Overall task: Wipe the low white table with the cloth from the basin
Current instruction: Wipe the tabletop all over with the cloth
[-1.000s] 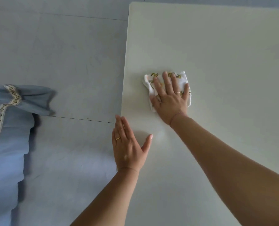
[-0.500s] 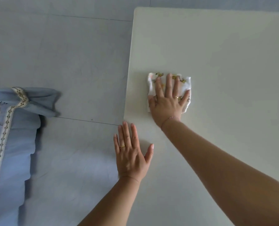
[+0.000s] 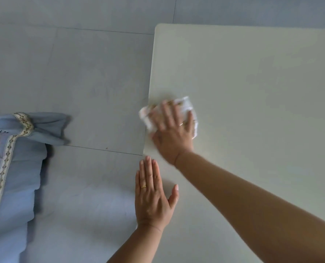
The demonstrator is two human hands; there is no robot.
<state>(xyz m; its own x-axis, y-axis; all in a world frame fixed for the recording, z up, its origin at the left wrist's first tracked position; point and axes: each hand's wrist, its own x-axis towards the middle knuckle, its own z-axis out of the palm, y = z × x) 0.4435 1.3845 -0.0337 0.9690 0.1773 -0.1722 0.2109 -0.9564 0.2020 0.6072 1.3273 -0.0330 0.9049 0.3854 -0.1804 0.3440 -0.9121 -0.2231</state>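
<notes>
The low white table [image 3: 252,82] fills the right side of the view. A white cloth [image 3: 185,105] with small yellow-green prints lies at the table's left edge, one corner hanging just past it. My right hand [image 3: 172,132] presses flat on the cloth, fingers spread, and is blurred by motion. My left hand [image 3: 152,194] rests flat on the table's left edge nearer to me, fingers together, holding nothing. The basin is out of view.
Grey floor tiles [image 3: 72,73] lie left of the table. A light blue cushion [image 3: 8,168] with a patterned trim sits on the floor at the far left.
My right hand has slid the cloth leftward to the table's left edge. The left hand stays flat on the edge. The view has shifted so the table sits further right.
</notes>
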